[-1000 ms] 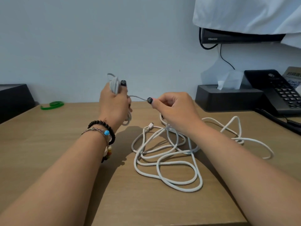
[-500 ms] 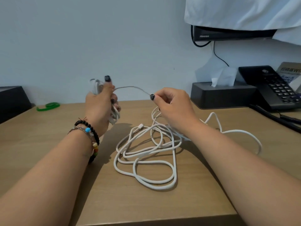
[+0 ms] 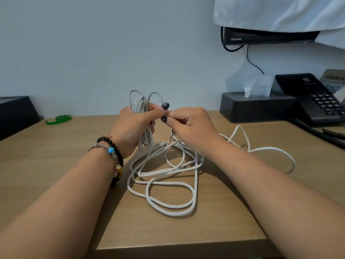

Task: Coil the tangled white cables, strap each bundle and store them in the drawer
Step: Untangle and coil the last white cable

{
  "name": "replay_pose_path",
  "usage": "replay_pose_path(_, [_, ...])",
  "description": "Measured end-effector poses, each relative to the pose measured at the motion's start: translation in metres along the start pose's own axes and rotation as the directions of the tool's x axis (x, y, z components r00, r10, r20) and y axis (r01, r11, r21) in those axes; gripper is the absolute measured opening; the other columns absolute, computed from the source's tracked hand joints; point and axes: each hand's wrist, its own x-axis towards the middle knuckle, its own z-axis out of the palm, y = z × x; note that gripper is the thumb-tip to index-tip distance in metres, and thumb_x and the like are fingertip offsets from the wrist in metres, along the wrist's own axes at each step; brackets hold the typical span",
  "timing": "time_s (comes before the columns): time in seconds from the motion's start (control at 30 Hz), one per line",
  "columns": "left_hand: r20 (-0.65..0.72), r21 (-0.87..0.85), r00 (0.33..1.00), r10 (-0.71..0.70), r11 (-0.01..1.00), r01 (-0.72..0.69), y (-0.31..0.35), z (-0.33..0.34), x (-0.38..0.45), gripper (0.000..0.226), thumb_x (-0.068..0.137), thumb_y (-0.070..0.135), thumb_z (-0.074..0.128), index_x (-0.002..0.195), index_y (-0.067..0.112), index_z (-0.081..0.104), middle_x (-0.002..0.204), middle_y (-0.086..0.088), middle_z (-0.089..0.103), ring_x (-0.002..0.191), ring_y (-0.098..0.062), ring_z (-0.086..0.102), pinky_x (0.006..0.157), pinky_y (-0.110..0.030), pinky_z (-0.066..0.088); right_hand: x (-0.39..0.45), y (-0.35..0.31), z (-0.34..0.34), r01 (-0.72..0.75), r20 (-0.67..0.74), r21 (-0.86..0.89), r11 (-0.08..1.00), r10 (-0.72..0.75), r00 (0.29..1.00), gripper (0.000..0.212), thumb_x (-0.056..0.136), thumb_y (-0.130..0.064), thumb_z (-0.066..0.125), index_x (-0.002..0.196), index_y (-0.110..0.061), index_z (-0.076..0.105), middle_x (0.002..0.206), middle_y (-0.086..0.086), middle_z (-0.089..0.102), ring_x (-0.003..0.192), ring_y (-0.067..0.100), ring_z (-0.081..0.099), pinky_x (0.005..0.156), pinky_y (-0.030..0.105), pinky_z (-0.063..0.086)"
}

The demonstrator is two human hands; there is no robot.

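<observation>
My left hand (image 3: 133,126) grips an upright coil of thin white cable (image 3: 141,107), with loops sticking out above the fist and strands hanging below it. My right hand (image 3: 188,126) pinches the same cable right beside the left thumb, fingertips touching. Under and in front of both hands a thicker white cable (image 3: 168,184) lies in a loose tangle on the wooden desk (image 3: 56,165), one long loop running out to the right. A green strap (image 3: 58,119) lies at the back left of the desk. No drawer is in view.
A black tissue box (image 3: 257,107) and a black desk phone (image 3: 315,98) stand at the back right, the phone cord trailing along the right edge. A black box (image 3: 15,113) sits at the far left. The desk's front edge is near the bottom.
My right hand has come left to meet the left hand, adding a loop of thin cable to the coil. The coil in the left fist has grown.
</observation>
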Motion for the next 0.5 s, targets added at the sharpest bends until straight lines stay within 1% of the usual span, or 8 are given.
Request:
replay_pose_path(0.1, [-0.02,0.044,0.999,0.033,0.999,-0.032,0.002,0.003,-0.001,0.01,0.083,0.012,0.074,0.075,0.015,0.069,0.061,0.003,0.058,0.061,-0.013,0.052,0.064,-0.032,0.045,-0.001,0.001,0.003,0.017,0.049,0.008,1.0,-0.018,0.999,0.018,0.092,-0.01,0.062,0.086,-0.007,0.078,0.065,0.004,0.066,0.061,0.021,0.057,0.058,0.039,0.047])
replay_pose_path(0.17, [-0.022,0.047,0.999,0.032,0.998,-0.031,0.002,0.006,-0.001,0.006,0.083,0.013,0.073,0.08,0.013,0.069,0.067,0.001,0.061,0.063,-0.013,0.055,0.065,-0.031,0.047,-0.001,0.0,0.005,0.038,0.069,0.033,0.999,-0.04,0.997,0.017,0.092,-0.009,0.062,0.087,-0.009,0.078,0.064,-0.003,0.065,0.059,0.019,0.058,0.057,0.035,0.047])
replay_pose_path(0.23, [-0.031,0.02,0.999,0.017,1.0,-0.016,0.002,0.008,-0.001,0.009,0.084,0.018,0.074,0.086,0.011,0.068,0.071,-0.001,0.062,0.067,-0.015,0.058,0.066,-0.032,0.049,-0.001,-0.002,0.006,0.052,0.074,0.049,0.997,-0.056,0.996,0.021,0.093,-0.008,0.062,0.082,-0.018,0.076,0.061,-0.012,0.06,0.057,0.011,0.056,0.056,0.028,0.045])
replay_pose_path(0.3, [-0.047,-0.029,0.999,-0.004,1.0,0.002,0.002,0.01,0.0,0.017,0.087,0.021,0.071,0.095,0.007,0.068,0.076,-0.004,0.063,0.074,-0.019,0.06,0.068,-0.035,0.05,0.0,-0.003,0.007,0.066,0.053,0.044,0.997,-0.069,0.996,0.025,0.094,-0.009,0.062,0.077,-0.025,0.071,0.059,-0.014,0.057,0.057,0.009,0.053,0.056,0.024,0.043])
replay_pose_path(0.37, [-0.063,-0.113,0.998,-0.027,0.993,0.019,0.004,0.01,0.001,0.02,0.093,0.022,0.063,0.1,0.005,0.07,0.088,-0.007,0.069,0.083,-0.022,0.064,0.075,-0.039,0.052,0.002,-0.004,0.008,0.068,0.04,0.009,0.998,-0.068,0.997,0.018,0.095,-0.01,0.06,0.087,-0.017,0.075,0.067,-0.008,0.062,0.064,0.009,0.056,0.061,0.024,0.045])
replay_pose_path(0.43, [-0.081,-0.218,0.996,-0.047,0.976,0.028,0.007,0.009,0.002,0.026,0.098,0.025,0.055,0.096,0.005,0.071,0.097,-0.009,0.074,0.083,-0.022,0.068,0.074,-0.037,0.055,0.005,-0.006,0.008,0.063,0.056,-0.033,0.998,-0.061,0.997,0.019,0.096,-0.01,0.058,0.106,-0.011,0.074,0.085,-0.003,0.069,0.076,0.008,0.059,0.07,0.022,0.049])
replay_pose_path(0.47, [-0.099,-0.292,0.993,-0.059,0.956,0.028,0.009,0.008,0.004,0.03,0.1,0.026,0.052,0.091,0.003,0.07,0.096,-0.011,0.075,0.082,-0.022,0.07,0.072,-0.035,0.058,0.006,-0.007,0.008,0.061,0.077,-0.043,0.997,-0.058,0.995,0.021,0.096,-0.01,0.058,0.11,-0.011,0.073,0.09,-0.003,0.07,0.077,0.006,0.059,0.073,0.021,0.049])
replay_pose_path(0.5, [-0.128,-0.382,0.989,-0.076,0.924,0.022,0.011,0.007,0.006,0.033,0.101,0.027,0.05,0.085,0.002,0.066,0.091,-0.012,0.075,0.081,-0.022,0.072,0.072,-0.034,0.059,0.007,-0.008,0.007,0.06,0.104,-0.048,0.997,-0.055,0.993,0.022,0.097,-0.01,0.057,0.112,-0.011,0.072,0.09,-0.005,0.068,0.075,0.003,0.057,0.072,0.02,0.048])
